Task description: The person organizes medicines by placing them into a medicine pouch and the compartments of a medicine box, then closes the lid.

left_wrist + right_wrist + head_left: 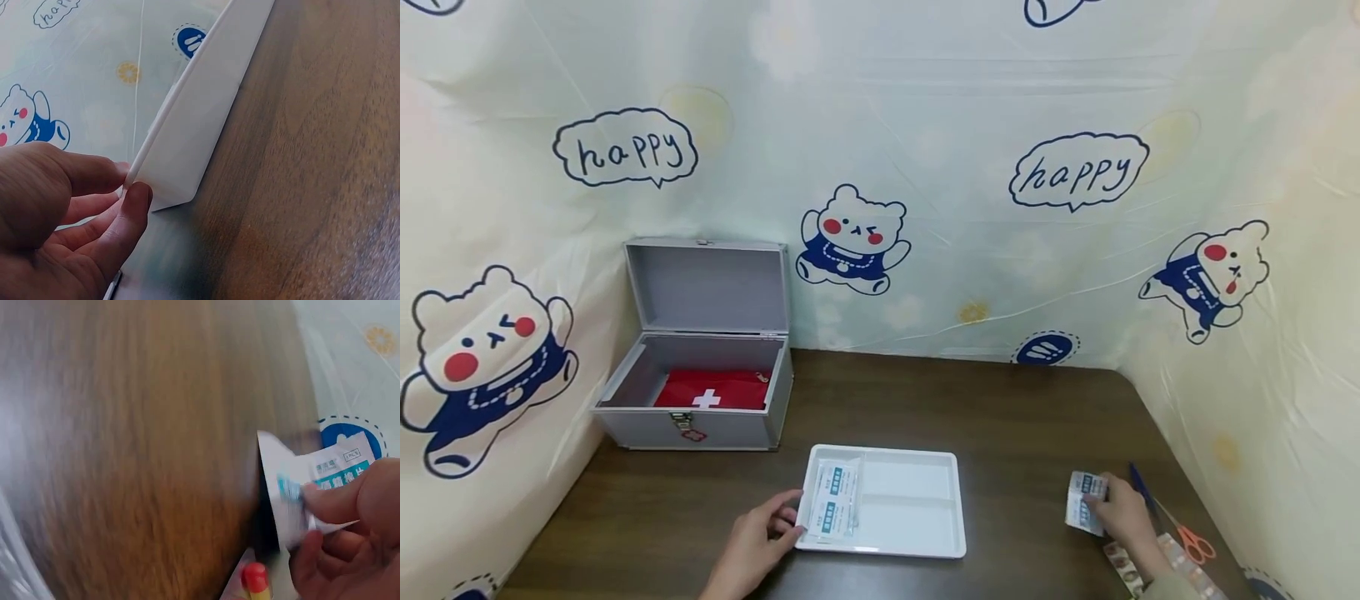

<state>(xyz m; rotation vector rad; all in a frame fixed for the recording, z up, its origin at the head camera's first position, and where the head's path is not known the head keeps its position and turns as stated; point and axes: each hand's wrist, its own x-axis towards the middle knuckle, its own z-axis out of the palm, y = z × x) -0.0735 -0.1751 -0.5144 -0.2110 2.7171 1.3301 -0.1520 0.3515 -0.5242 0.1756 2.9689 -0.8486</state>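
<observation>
My left hand [752, 546] is at the left edge of a white divided tray [910, 546]. In the left wrist view, the thumb and forefinger pinch the rim of the tray [187, 119]. Flat packets with blue labels [835, 500] lie in the tray's left compartment. Far to the right, my right hand [1123, 512] pinches a white-and-blue alcohol pad sachet [1084, 500]. The right wrist view has the sachet [294, 487] bent between thumb and fingers; whether it is one sachet or more I cannot tell.
Around the right wrist lie orange-handled scissors [1195, 546], a slim blue item [1138, 479] and blister packs [1183, 567], partly hidden by the arm. An open grey case [730, 429] holding a red pouch with a white cross [715, 387] stands at back left. Printed cloth surrounds the table [1000, 425].
</observation>
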